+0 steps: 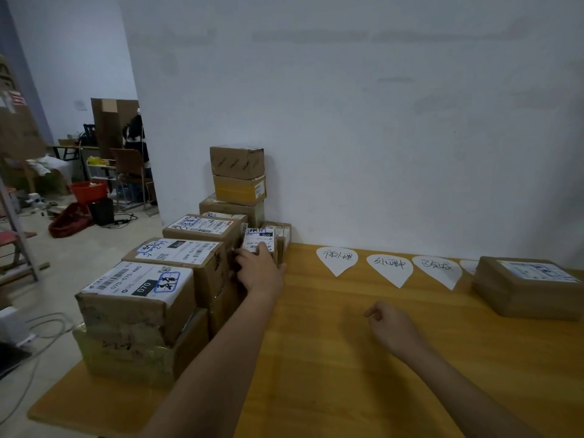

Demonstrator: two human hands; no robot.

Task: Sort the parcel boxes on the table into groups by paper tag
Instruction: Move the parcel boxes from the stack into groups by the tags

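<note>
Left hand [259, 271] grips small box [258, 241] wedged among stacked boxes [238, 188] at 11 o'clock on tabletop [316, 358], right hand [392, 325] loosely curled, empty, at 4 o'clock of it; one-handed yank risks dragging neighbours or toppling the stack.

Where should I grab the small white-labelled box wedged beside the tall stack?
Probably from the front and above: neighbouring boxes crowd both sides, so grip the small box by its free top edge with the left hand, fingers over the label, then draw it toward you.
</note>
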